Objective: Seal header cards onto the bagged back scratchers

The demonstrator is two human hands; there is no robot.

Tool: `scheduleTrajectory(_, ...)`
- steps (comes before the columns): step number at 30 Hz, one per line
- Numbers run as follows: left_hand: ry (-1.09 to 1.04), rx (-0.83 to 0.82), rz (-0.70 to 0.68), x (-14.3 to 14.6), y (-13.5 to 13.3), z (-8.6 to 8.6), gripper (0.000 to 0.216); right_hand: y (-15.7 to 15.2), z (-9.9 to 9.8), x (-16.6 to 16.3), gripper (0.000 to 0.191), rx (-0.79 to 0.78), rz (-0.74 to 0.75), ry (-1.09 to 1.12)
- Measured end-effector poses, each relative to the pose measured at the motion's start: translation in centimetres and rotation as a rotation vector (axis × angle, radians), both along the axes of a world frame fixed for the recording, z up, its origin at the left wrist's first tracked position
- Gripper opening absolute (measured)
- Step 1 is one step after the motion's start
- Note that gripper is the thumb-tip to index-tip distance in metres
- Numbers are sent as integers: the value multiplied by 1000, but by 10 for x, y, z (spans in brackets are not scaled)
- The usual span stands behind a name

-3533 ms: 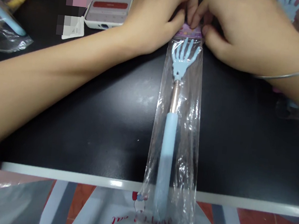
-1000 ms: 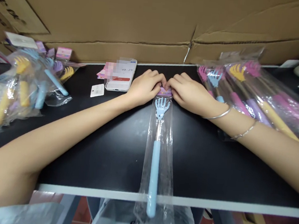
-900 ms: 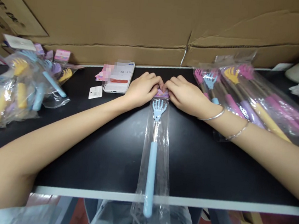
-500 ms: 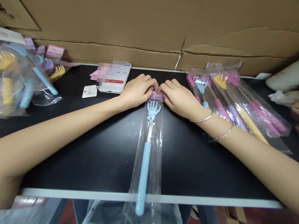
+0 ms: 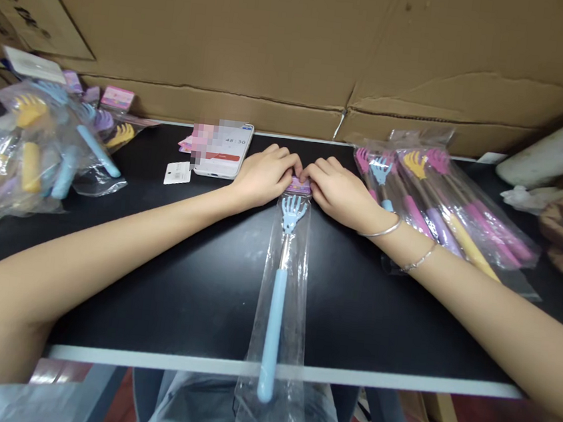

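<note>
A light blue back scratcher (image 5: 276,304) with a hand-shaped head lies in a long clear plastic sleeve (image 5: 295,320) on the black table (image 5: 193,282). Its handle end hangs over the table's near edge. A small pink header card (image 5: 298,186) caps the sleeve's far end. My left hand (image 5: 265,174) and my right hand (image 5: 340,190) meet at that card, fingers curled and pinched on it from either side. Two thin bangles circle my right wrist.
A phone (image 5: 225,150) and a white tag (image 5: 177,173) lie left of my hands. Bagged scratchers are piled at the left (image 5: 26,150) and at the right (image 5: 443,201). Cardboard boxes (image 5: 299,45) wall the back. A plastic bag (image 5: 199,417) hangs below the edge.
Both hands have stayed pinched on the header card throughout. The camera pulled back from a close view to a wide one and shifted slightly sideways.
</note>
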State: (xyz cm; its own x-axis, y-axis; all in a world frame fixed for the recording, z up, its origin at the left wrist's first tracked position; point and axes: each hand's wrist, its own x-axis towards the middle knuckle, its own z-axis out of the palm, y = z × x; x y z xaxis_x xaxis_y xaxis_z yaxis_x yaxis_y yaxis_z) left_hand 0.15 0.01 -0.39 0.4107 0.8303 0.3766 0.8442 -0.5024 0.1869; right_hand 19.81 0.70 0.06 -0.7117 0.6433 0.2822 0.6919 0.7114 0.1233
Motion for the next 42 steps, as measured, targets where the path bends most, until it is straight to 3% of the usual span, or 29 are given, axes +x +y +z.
scheduleTrajectory(5, -31, -13, -14, 0, 1, 0, 25, 3, -1, 2, 26, -40, 29, 71)
scheduleTrajectory(15, -29, -100, -20, -2, 1, 3, 22, 16, -3, 4, 25, -275, -12, 310)
scheduleTrajectory(22, -106, -139, -27, -2, 1, 2, 16, 22, -8, 7, 18, -314, 24, 461)
scheduleTrajectory(31, -285, -220, -74, -10, 7, 12, 12, 17, 2, 6, 7, -486, -10, 640)
scheduleTrajectory(37, -432, -189, -246, -29, 5, 33, 18, 15, 1, 5, 14, -437, -10, 592)
scheduleTrajectory(40, -419, -125, -302, -58, -1, 55, 18, 15, 1, 5, 18, -409, -14, 552)
scheduleTrajectory(42, -410, -65, -260, -85, -5, 73, 19, 15, 1, 4, 20, -412, -9, 534)
